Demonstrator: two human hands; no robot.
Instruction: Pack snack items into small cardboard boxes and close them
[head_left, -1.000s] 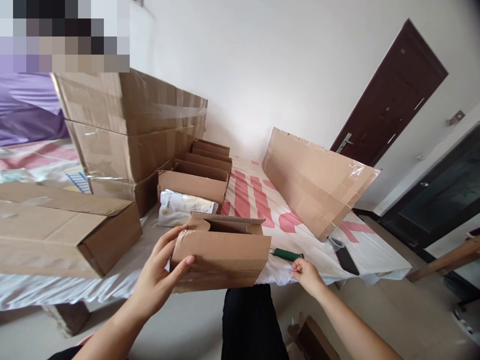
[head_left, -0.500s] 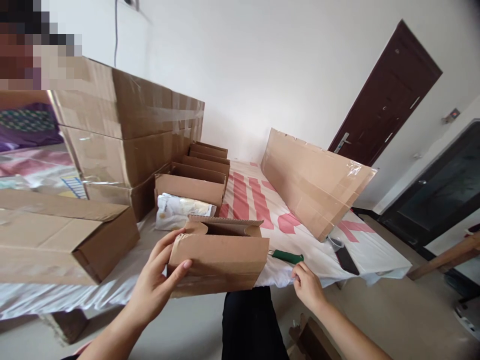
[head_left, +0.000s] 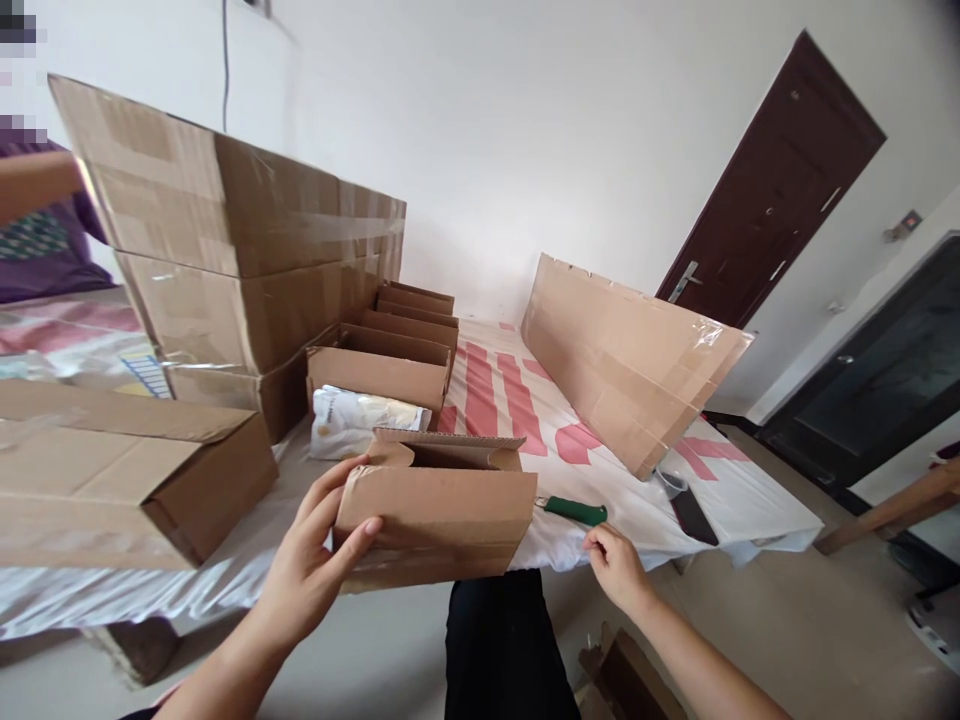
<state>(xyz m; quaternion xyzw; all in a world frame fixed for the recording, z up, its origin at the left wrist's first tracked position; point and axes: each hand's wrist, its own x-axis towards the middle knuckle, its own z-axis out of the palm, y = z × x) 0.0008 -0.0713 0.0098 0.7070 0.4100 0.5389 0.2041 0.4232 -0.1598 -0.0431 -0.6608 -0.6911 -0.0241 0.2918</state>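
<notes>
An open cardboard box (head_left: 435, 515) stands tilted at the table's front edge, its flaps raised at the top. My left hand (head_left: 326, 545) grips its left end, thumb on the near face and fingers round the far side. To the box's right lies a green-handled tool (head_left: 574, 510); its metal end is partly hidden beside the box. My right hand (head_left: 616, 562) is just below that handle, at the cloth's edge, apart from it. Its fingers are curled in, and no object shows in them. Behind the box lies a white printed plastic packet (head_left: 364, 415).
Several open cartons (head_left: 382, 372) line up behind the packet. Large taped boxes (head_left: 292, 230) are stacked at left, with a long carton (head_left: 82, 470) in front. A cardboard sheet (head_left: 630, 360) leans at right, near a clear cup (head_left: 670, 482) and a dark flat object (head_left: 694, 515).
At the far left, another person has shifted, and a forearm now reaches to the stacked boxes. My hands, the box and the green-handled tool stay practically in place.
</notes>
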